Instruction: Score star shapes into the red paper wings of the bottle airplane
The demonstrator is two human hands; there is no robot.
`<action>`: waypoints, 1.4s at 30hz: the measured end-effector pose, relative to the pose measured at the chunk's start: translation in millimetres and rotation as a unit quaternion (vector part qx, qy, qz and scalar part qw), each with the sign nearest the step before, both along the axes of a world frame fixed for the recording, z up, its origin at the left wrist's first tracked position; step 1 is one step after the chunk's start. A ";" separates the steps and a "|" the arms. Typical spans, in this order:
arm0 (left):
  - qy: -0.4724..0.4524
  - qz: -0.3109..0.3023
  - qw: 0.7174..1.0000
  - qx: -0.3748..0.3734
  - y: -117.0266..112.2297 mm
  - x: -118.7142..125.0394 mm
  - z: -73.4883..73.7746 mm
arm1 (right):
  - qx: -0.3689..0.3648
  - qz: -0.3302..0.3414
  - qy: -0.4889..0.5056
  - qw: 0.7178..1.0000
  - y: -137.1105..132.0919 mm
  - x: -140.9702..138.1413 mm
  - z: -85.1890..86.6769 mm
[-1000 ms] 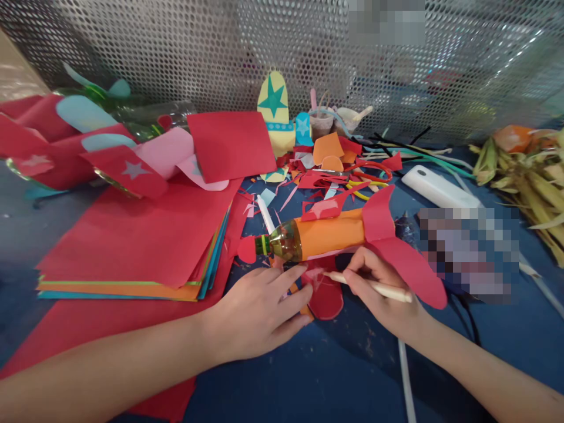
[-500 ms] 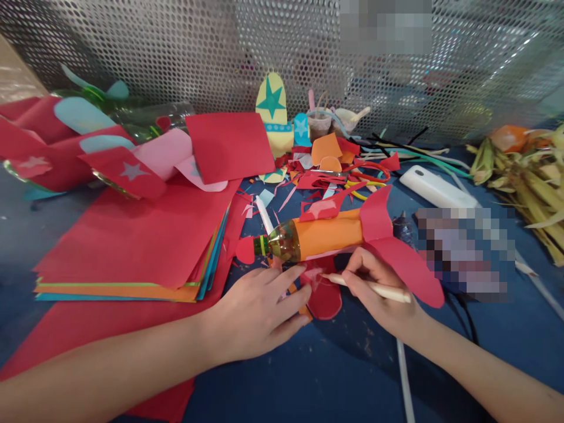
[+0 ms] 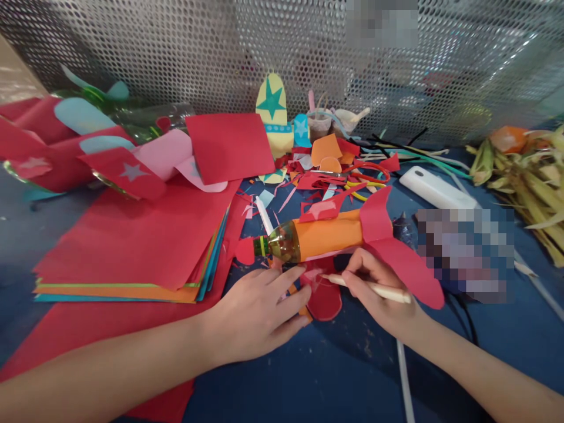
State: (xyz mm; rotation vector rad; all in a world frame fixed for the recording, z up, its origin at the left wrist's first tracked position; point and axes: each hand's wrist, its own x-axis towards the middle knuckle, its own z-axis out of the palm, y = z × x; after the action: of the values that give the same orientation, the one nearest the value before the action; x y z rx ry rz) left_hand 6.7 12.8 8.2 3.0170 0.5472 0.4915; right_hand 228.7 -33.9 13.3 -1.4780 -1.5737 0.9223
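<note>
A plastic bottle wrapped in orange paper [image 3: 330,234] lies on its side in front of me, with red paper tail fins [image 3: 403,267] at its right end. Below it a red paper wing [image 3: 325,302] bears a pale pink star [image 3: 314,274]. My right hand [image 3: 379,288] pinches a slim cream pen [image 3: 388,292], its tip at the star's right edge. My left hand [image 3: 259,314] lies with fingers stretched out, their tips at the wing's left side, below the bottle's neck. Part of the wing is hidden under those fingers.
Stacked coloured paper [image 3: 132,247] lies at left, below other red bottle planes [image 3: 70,147]. Paper scraps, yellow-handled scissors [image 3: 359,192] and a white stick [image 3: 264,214] lie beyond the bottle. A white power strip [image 3: 436,188] and dried husks [image 3: 524,176] are at right; perforated metal stands behind.
The pen's tip stays near the star with hardly any shift. Both hands and the bottle keep their places.
</note>
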 end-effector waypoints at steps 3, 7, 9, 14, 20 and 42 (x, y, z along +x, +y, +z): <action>-0.006 -0.001 1.000 0.004 0.1 0.2 0.0 | 0.008 0.010 0.013 1.000 -0.1 0.4 -0.6; -0.018 -0.004 1.000 0.008 0.1 0.9 -0.3 | 0.005 0.000 -0.010 1.000 0.8 -0.6 3.2; -0.020 -0.005 1.000 0.008 0.2 1.0 -0.6 | -0.003 -0.006 -0.019 1.000 1.3 -1.6 5.2; -0.026 -0.002 1.000 0.012 0.7 0.1 -0.9 | 0.015 0.002 -0.003 1.000 1.2 -2.2 3.9; -0.033 -0.001 0.999 0.023 1.6 -0.9 -1.4 | -0.002 0.005 -0.004 1.000 1.2 -0.4 0.9; -0.024 -0.008 0.998 0.054 8.0 -5.9 -10.3 | 0.059 0.008 -0.030 0.998 4.2 4.0 -4.6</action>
State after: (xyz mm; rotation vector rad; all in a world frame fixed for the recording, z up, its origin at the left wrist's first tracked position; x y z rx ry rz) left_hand 0.8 20.7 -2.1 3.0984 0.5099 0.6105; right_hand 232.8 -29.7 8.7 -1.4236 -1.6559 0.7861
